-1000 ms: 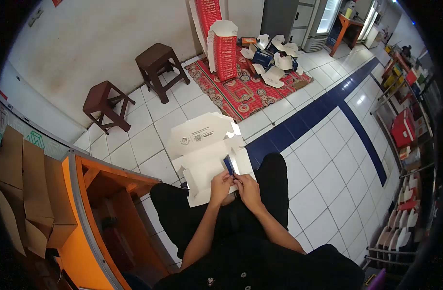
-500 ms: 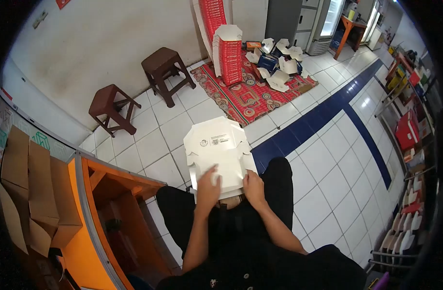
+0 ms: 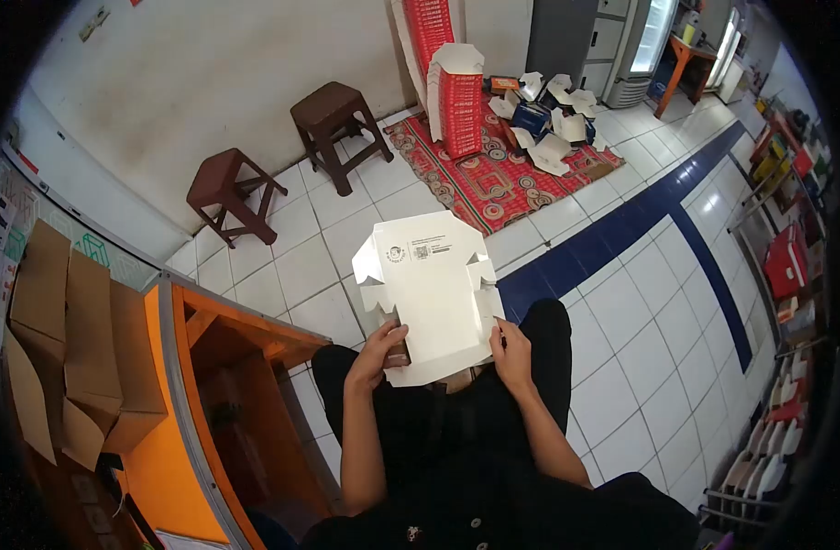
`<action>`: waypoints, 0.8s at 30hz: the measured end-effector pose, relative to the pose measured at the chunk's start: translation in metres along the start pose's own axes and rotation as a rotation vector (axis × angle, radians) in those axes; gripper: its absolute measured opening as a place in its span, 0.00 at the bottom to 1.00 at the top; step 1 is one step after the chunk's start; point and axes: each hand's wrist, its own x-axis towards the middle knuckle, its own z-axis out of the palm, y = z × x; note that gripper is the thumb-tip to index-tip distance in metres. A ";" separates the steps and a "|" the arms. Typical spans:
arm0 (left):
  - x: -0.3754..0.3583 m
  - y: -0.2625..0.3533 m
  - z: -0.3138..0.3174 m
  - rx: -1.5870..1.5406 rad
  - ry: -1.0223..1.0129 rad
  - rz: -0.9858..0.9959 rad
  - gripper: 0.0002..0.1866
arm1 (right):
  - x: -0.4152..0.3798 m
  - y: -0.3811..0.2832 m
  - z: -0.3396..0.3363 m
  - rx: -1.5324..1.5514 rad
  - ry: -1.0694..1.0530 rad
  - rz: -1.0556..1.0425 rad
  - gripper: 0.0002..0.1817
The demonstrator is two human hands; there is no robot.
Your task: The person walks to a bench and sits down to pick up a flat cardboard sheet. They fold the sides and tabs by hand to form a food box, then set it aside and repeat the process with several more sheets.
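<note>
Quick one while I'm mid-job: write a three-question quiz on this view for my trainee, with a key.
1. How many brown stools are in view?
2. True or false: the left hand and the right hand both touch the white carton.
3. What is under the front red stack? A) an orange cabinet B) a patterned mat C) a cardboard box

Key: 1. Two. 2. True. 3. B.
</note>
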 end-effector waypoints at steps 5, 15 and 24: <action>0.009 -0.002 -0.002 0.134 -0.041 -0.021 0.30 | 0.000 -0.008 -0.005 0.012 -0.030 -0.027 0.14; 0.003 -0.005 0.019 0.082 0.207 0.109 0.27 | -0.002 -0.069 -0.021 -0.105 -0.004 -0.353 0.24; 0.003 -0.023 0.051 -0.057 0.322 0.271 0.21 | -0.027 -0.081 0.022 -0.067 -0.032 -0.408 0.09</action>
